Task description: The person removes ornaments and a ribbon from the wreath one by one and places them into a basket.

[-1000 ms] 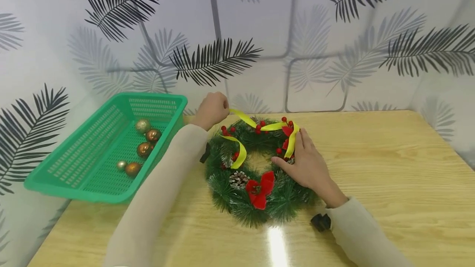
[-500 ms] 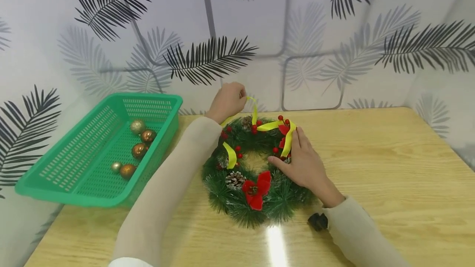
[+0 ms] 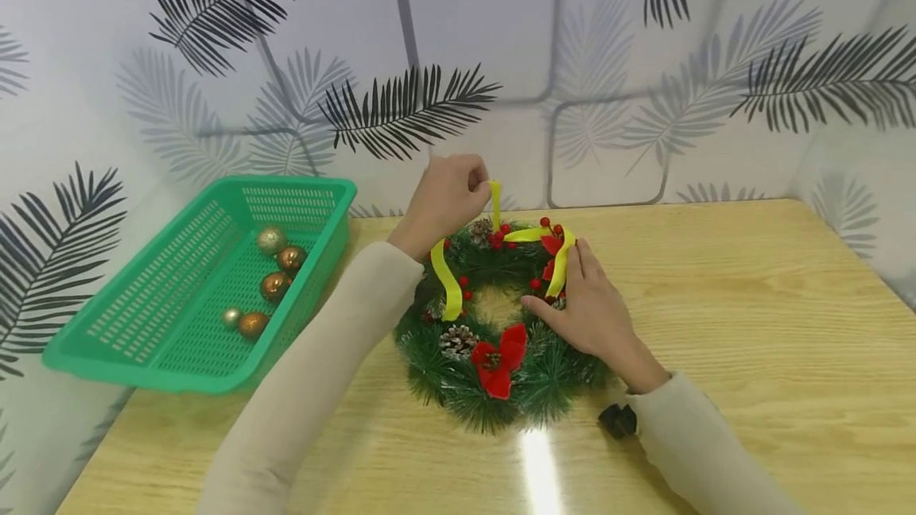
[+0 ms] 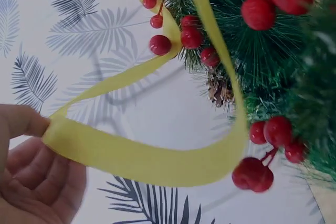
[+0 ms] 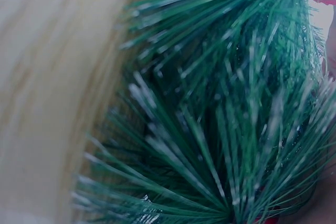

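Note:
A green wreath [image 3: 436,372] with red berries, pinecones [image 3: 459,341] and a red flower [image 3: 499,362] lies on the table. Yellow ribbon [image 3: 560,265] winds along its upper part, and a loose tail hangs over the left side. Above the wreath's back edge, my left hand [image 3: 449,195] pinches the ribbon between thumb and forefinger. In the left wrist view, the ribbon [image 4: 152,160] forms a loop from those fingertips to the wreath. My right hand [image 3: 590,308] rests on the wreath's right side, fingers extended beside the ribbon. Mostly green needles [image 5: 226,108] fill the right wrist view.
To the left stands a green plastic basket [image 3: 179,381] holding several brown and gold balls [image 3: 275,286]. A leaf-patterned wall [image 3: 608,62] rises behind the wooden table [image 3: 744,324]. Beside the right sleeve is a small black object [image 3: 617,421].
My left hand has moved right along the wreath's back edge, drawing the ribbon up into a loop. The loose tail has shifted over the left side. My right hand stays in place.

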Tool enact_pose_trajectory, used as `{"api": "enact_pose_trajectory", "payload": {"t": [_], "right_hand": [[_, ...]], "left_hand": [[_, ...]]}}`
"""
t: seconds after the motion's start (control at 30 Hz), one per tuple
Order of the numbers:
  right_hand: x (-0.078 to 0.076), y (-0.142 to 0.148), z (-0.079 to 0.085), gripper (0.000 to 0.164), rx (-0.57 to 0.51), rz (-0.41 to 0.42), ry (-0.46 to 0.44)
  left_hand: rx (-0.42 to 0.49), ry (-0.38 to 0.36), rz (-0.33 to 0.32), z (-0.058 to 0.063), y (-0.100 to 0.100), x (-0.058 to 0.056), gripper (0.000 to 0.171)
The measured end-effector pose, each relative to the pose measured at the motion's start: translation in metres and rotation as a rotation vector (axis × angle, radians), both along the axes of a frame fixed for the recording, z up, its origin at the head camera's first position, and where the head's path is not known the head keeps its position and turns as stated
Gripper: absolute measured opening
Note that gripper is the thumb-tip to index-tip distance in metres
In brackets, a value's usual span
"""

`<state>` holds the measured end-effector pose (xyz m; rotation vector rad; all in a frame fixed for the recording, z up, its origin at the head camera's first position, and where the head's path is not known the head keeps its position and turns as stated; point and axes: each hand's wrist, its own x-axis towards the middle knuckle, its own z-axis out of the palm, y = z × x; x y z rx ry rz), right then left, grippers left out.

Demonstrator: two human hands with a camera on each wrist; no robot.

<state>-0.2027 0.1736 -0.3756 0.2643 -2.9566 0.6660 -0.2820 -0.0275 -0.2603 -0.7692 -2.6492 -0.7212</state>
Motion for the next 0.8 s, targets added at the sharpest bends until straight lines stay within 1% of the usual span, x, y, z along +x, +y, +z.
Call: {"api": "enact_pose_trajectory", "payload": {"t": [0.17,0.27,0.33,0.4,0.47,0.57,0.63,0.7,0.73,0.8], "right_hand": [[0.0,-0.002,0.002,0.102,0.007,0.004,-0.004],[0.0,-0.001,0.003,0.102,0.012,0.006,-0.006],[0.0,0.0,0.004,0.103,0.012,0.005,-0.01],[0.0,0.001,0.004,0.103,0.012,0.004,-0.013],[0.0,0.001,0.004,0.103,0.013,0.004,-0.02],[0.0,0.001,0.003,0.103,0.016,0.0,-0.026],[0.001,0.001,0.002,0.104,0.013,-0.001,-0.03],[0.001,0.0,0.002,0.104,0.011,-0.002,-0.031],[0.001,0.0,0.002,0.104,0.01,-0.003,-0.033],[0.0,-0.002,0.001,0.104,0.008,-0.001,-0.033]], "left_hand": [[-0.108,-0.093,0.01,-0.002,-0.02,0.008,0.019],[-0.206,-0.166,-0.028,0.0,-0.032,0.012,0.023],[-0.274,-0.204,-0.092,0.001,-0.038,0.013,0.026],[-0.318,-0.256,-0.183,0.003,-0.043,0.015,0.026],[-0.344,-0.308,-0.282,0.005,-0.045,0.016,0.024],[-0.346,-0.377,-0.398,0.006,-0.046,0.019,0.018],[-0.321,-0.39,-0.442,0.007,-0.045,0.02,0.016],[-0.282,-0.36,-0.451,0.008,-0.045,0.02,0.015],[-0.253,-0.331,-0.445,0.008,-0.045,0.02,0.015],[-0.175,-0.266,-0.412,0.01,-0.046,0.019,0.015]]}}
